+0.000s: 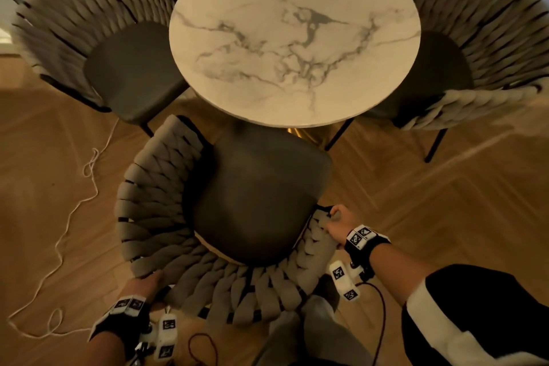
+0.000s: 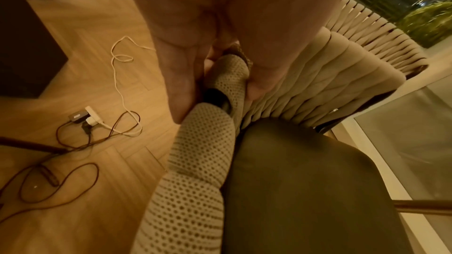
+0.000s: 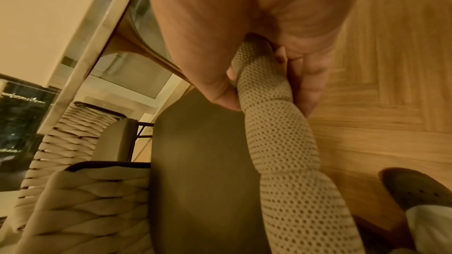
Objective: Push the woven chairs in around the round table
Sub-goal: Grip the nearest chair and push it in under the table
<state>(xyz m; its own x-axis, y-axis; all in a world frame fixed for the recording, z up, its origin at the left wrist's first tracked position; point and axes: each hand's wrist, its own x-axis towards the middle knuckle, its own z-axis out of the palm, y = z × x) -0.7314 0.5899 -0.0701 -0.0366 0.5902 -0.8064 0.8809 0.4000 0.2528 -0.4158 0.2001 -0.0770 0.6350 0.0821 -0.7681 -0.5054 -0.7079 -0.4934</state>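
Note:
A round marble-topped table (image 1: 294, 36) stands ahead. Three woven chairs ring it: one at the left (image 1: 89, 27), one at the right (image 1: 487, 47), and the near chair (image 1: 178, 232) with a dark seat just below me, its seat front at the table's edge. My left hand (image 1: 145, 282) grips the near chair's woven back rim (image 2: 220, 88) at its left rear. My right hand (image 1: 338, 226) grips the same rim (image 3: 264, 92) at its right end. Both wrist views show fingers and thumb curled round the mesh-covered rim.
Wooden herringbone floor (image 1: 445, 202) all around. A white cord (image 1: 74, 211) trails over the floor at the left, leading to a power strip (image 2: 93, 117) with dark cables. My slippered foot (image 3: 415, 190) stands behind the near chair. Glass doors lie beyond the table.

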